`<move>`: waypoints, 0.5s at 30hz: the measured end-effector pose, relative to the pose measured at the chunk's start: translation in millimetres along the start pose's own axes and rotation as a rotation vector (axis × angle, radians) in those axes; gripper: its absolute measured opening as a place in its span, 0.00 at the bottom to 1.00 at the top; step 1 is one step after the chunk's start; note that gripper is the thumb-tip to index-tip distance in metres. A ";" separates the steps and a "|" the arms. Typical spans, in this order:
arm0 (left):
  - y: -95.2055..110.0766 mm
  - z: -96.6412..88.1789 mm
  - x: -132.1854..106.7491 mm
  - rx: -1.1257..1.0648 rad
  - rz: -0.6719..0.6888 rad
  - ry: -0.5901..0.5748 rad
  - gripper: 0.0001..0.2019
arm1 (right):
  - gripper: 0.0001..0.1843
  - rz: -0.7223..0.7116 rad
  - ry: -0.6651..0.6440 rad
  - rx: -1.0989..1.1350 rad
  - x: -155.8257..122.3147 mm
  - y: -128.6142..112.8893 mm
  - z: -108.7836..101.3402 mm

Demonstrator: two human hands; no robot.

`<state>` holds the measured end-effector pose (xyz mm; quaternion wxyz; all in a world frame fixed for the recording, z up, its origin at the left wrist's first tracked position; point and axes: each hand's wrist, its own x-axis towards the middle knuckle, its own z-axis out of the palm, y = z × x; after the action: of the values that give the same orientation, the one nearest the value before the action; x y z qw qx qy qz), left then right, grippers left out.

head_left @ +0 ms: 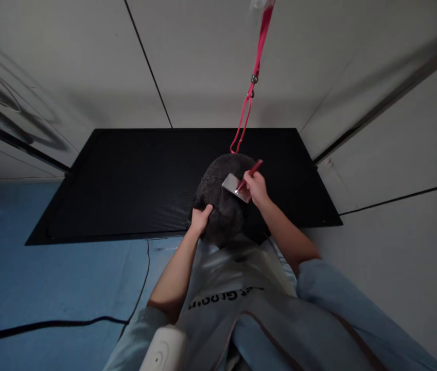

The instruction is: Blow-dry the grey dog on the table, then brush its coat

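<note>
A dark grey, furry animal (218, 180) is on the black table, close against the apron at its front edge; it looks curled, and I cannot make out its head. My left hand (200, 219) is closed on its left side, thumb on top of the fur and fingers hidden beneath. My right hand (256, 186) grips the red handle of a slicker brush (231, 184). The brush's flat, pale head lies over the fur on the animal's upper right, bristle side hidden.
A pink grooming loop (259, 51) hangs from above, its lower end just behind the animal. The black table (106, 196) stands against pale wall panels (203, 62). Black cables (48, 325) cross the blue floor (87, 278) at left. A white rounded device (166, 350) juts in at the bottom.
</note>
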<state>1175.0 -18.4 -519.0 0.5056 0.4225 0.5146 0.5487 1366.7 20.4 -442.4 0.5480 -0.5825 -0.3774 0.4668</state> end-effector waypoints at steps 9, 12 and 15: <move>14.4 -10.2 -22.1 0.510 0.322 -0.445 0.06 | 0.18 0.020 0.052 0.022 -0.8 11.8 -19.8; 11.6 -15.3 -23.0 0.748 0.666 -0.654 0.13 | 0.19 0.025 -0.031 0.024 -9.4 18.9 -27.5; 5.9 -16.7 -21.3 0.904 0.820 -0.709 0.21 | 0.19 0.074 -0.024 0.010 -23.1 27.1 -35.2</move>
<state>1160.6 -41.5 -513.9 0.1704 0.9042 0.2958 0.2568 1392.0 -14.8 -467.6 0.5286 -0.5876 -0.3599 0.4957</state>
